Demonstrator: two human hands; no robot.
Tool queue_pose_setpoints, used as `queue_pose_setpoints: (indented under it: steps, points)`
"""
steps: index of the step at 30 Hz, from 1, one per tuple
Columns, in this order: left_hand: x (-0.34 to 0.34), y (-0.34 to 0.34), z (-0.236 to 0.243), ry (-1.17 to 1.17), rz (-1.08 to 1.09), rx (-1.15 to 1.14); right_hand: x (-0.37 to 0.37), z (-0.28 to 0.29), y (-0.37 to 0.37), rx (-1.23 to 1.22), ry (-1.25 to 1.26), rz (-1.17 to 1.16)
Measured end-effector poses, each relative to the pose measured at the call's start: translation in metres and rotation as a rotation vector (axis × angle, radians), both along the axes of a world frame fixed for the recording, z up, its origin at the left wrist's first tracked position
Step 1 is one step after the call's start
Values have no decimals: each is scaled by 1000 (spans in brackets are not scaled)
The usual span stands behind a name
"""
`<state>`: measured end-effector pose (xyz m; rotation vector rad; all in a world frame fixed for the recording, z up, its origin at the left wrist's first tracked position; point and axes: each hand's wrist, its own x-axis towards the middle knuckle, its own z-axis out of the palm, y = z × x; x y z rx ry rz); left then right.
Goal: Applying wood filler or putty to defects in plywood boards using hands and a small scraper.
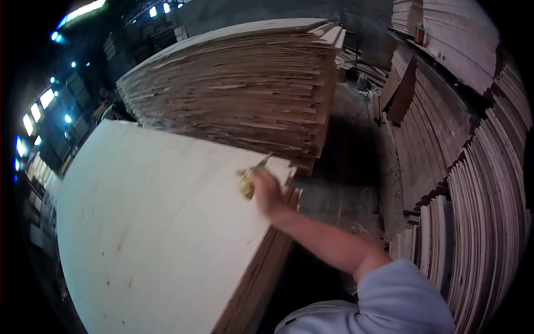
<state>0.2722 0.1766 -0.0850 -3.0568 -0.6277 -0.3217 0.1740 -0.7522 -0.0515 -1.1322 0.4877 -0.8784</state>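
Observation:
My right hand (266, 192) is closed around a pale yellow lumpy thing (246, 186), whose exact kind I cannot make out. A thin strip juts up and to the right from the same grip. The hand is over the far right corner area of a wide, pale wood sheet (150, 217), which tops a stack of sheets. Whether the yellow thing touches the sheet is unclear. Small brown spots and streaks mark the sheet's left and near parts. My left hand is outside the picture.
Just beyond the sheet rises a tall stack of rough-edged veneer (228, 89). Along the right, many thin boards (478, 206) lean upright, with more boards (456, 39) above them. A dark floor strip (350, 200) runs between. Scraps (361, 67) lie at the back.

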Motion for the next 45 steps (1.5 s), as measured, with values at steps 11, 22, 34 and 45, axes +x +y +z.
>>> queue_pose_setpoints:
  steps: [11, 22, 34, 45]
  points:
    - [-30, -912, 183, -370, -1467, -298, -217, -23, -201, 454, -288, 303]
    - [27, -1425, 253, -673, -1575, -1093, -339, -93, -410, 500, -237, -287]
    - [64, -1604, 262, -1076, -1571, -1697, -386, -219, -628, 863, -231, -636]
    - [89, -1637, 333, -1611, -1410, -1590, -261, -209, -796, 698, 104, -516]
